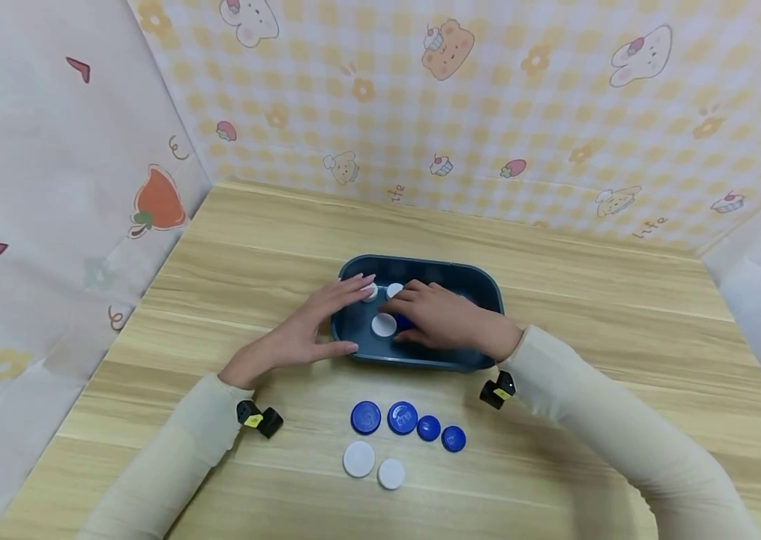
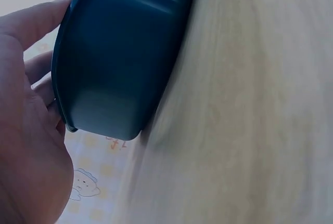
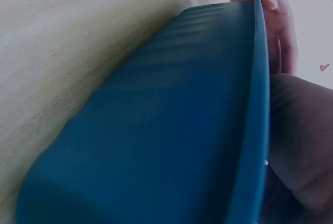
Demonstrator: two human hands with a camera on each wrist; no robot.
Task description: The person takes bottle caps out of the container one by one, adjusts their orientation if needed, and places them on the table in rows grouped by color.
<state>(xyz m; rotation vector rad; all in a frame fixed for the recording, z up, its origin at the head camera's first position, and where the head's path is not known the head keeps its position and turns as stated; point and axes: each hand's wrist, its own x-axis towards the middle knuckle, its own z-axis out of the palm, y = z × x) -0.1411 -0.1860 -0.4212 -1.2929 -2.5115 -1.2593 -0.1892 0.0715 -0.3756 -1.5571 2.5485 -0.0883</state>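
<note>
A dark blue plastic bin [image 1: 420, 363] stands on the wooden table. My left hand [image 1: 309, 322] lies across its left end, fingers stretched over the inside and thumb at the near rim. One white bottle cap [image 1: 371, 292] shows beside those fingertips. My right hand [image 1: 444, 315] reaches into the bin, its curled fingers and thumb around a blue bottle cap [image 1: 404, 322] that they partly hide. Left of these fingers is a white cap [image 1: 383, 325], and another white cap [image 1: 394, 290] sits farther back. The wrist views show mostly the bin's outer wall [image 3: 156, 120].
In front of the bin, several blue caps [image 1: 402, 418] lie in a row on the table [image 1: 272, 480]. Two white caps [image 1: 358, 459] lie nearer to me. A checked patterned sheet [image 1: 380, 97] hangs behind the table, and a pale sheet [image 1: 49, 187] hangs at the left.
</note>
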